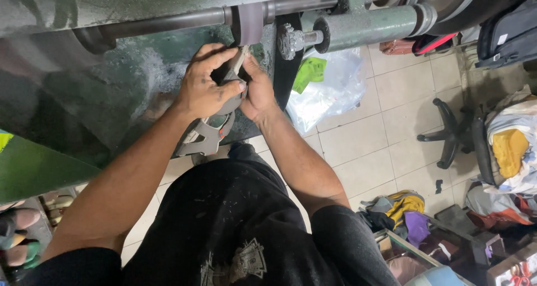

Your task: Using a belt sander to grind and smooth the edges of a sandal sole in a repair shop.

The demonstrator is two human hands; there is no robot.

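Both my left hand [204,87] and right hand [258,90] clamp the sandal [210,132] — I'd press its edge lightly, evenly, against the wheel [247,24].

grey strapped sandal [207,132] in both hands, under the dark grinding wheel [247,23] on the long steel shaft [168,22] | clear plastic bag [330,90] right of hands, on tiled floor [363,146] | black chair base [456,132] further right

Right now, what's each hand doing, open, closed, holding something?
Left hand: closed around the grey sandal, pressing it up toward the grinding wheel.
Right hand: closed on the same sandal from the other side.
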